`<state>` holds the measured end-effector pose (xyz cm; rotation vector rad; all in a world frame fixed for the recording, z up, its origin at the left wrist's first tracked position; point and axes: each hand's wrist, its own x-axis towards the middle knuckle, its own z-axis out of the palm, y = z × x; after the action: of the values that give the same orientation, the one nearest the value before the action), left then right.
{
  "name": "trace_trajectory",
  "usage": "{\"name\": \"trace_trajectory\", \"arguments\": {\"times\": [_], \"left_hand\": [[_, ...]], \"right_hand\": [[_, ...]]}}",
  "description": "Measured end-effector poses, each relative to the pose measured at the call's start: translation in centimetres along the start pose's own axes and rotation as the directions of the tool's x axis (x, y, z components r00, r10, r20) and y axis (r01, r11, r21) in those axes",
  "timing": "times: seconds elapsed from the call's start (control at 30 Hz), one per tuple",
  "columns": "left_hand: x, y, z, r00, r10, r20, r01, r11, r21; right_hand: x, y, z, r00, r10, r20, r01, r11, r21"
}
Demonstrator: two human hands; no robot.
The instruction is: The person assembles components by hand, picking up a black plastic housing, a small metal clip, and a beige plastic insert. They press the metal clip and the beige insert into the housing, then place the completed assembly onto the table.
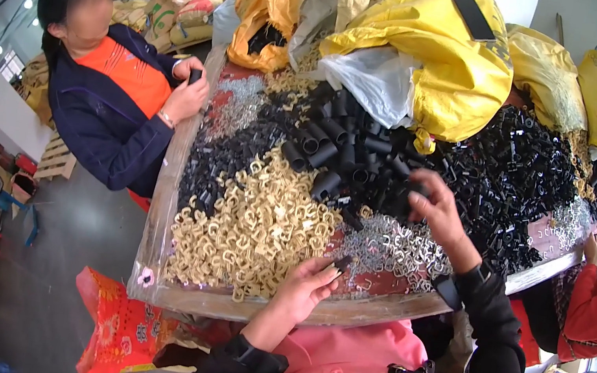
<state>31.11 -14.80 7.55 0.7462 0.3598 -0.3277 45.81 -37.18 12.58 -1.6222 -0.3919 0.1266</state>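
Left hand [307, 282] pinches a small black plastic piece [342, 262] at the near table edge [230, 304] | right hand [437, 204], fingers curled, grasps in the black tube pile [337, 145] farther right; what it grips I cannot tell | cream clips [251, 226] heaped left | tubes look light, stiff, smooth; best pinched across the barrel.

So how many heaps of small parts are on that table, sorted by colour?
Black heaps: 3, small clips, tubes, frames
Cream heaps: 1, rings
Silver heaps: 2, far, near
Total: 6
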Motion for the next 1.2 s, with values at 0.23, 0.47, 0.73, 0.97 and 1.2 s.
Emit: {"name": "trace_trajectory", "arguments": {"times": [0.23,0.47,0.73,0.97,1.2], "left_hand": [[-0.2,0.0,1.9,0.999,0.038,0.025,-0.040,0.998,0.058],[-0.6,-0.4,1.6,0.997,0.081,0.013,-0.082,0.976,0.203],[-1.1,-1.1,1.3,0.996,0.082,0.046,-0.093,0.911,0.403],[-0.2,-1.1,0.2,0.998,-0.054,-0.043,0.062,0.973,0.223],[-0.5,-1.4,1.1,0.997,0.078,0.004,-0.074,0.922,0.379]], "right_hand": [[-6.0,1.4,5.3,0.965,0.103,0.241,-0.172,0.942,0.289],[-8.0,1.4,6.0,0.977,0.175,0.124,-0.189,0.976,0.112],[-8.8,2.3,6.4,0.989,0.121,0.084,-0.122,0.992,0.008],[-9.7,3.2,7.3,1.000,0.001,0.011,0.001,0.985,-0.174],[-10.2,3.7,8.6,0.995,0.093,-0.025,-0.092,0.995,0.036]]}}
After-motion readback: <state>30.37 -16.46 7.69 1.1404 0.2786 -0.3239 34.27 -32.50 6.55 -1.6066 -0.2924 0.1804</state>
